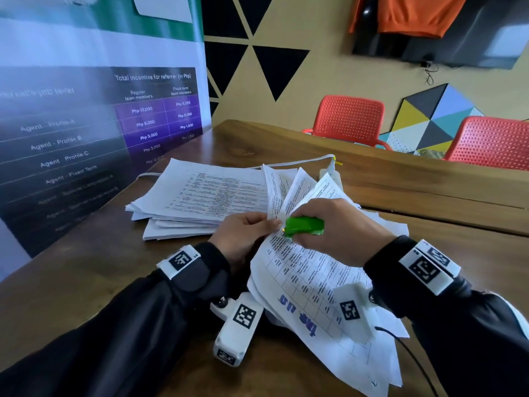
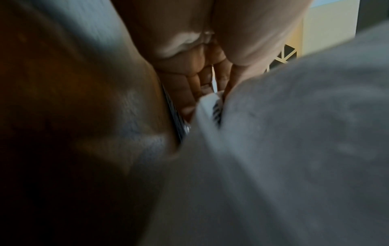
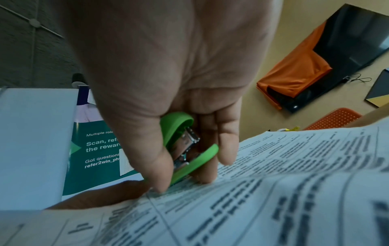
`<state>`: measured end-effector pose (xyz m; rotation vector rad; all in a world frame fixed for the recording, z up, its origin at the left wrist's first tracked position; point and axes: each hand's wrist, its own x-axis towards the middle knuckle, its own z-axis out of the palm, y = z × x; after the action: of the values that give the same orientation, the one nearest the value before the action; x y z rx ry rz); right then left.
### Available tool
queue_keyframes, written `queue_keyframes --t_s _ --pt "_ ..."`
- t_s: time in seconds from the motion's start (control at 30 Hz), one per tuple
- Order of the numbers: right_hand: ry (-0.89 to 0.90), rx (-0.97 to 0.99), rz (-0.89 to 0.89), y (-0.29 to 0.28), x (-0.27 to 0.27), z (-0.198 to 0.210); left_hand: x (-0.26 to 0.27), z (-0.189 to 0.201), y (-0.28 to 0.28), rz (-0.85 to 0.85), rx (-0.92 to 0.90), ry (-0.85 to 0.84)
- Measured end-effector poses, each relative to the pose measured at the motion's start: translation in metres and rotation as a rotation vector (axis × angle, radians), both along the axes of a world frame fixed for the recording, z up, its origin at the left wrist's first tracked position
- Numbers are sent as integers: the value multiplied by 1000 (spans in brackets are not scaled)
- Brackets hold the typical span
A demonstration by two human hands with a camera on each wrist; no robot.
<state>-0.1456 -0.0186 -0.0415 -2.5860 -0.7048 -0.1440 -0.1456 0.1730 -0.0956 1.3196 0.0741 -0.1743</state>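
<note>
R hand (image 1: 335, 224) clenched round green stapler (image 1: 305, 225), its mouth at the corner of the printed sheets (image 1: 303, 270). L hand (image 1: 243, 236) pinches those sheets w/ thumb & fingers, just beside the stapler. Sheets slope down from the stapler onto the table (image 1: 86, 282); 2nd paper stack (image 1: 200, 196) lies beyond the stapler

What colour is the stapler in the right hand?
Bright green stapler, metal inside; right hand grips it. Clearest in right wrist view.

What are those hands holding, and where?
Right-hand grip: the green stapler, around its body. Left-hand grip: the printed sheets, pinched at the edge beside the stapler.
</note>
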Motion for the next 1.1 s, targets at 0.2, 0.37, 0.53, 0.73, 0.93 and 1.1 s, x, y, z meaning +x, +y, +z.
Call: queue_keyframes --t_s 0.2,0.37,0.53,0.73,0.93,1.1 --pt "20 29 -19 -3 3 -3 0 -1 1 -25 -37 4" --pt "91 23 -65 -1 7 -11 0 1 1 -18 -63 4" --pt "-79 7 1 2 3 -5 1 1 0 16 0 -12" --pt "34 61 -87 2 4 -7 1 2 -1 51 162 -144" --pt "-115 93 25 -1 5 -7 1 3 0 57 151 -139" --pt "112 159 -76 0 4 -2 0 3 0 35 122 -162"
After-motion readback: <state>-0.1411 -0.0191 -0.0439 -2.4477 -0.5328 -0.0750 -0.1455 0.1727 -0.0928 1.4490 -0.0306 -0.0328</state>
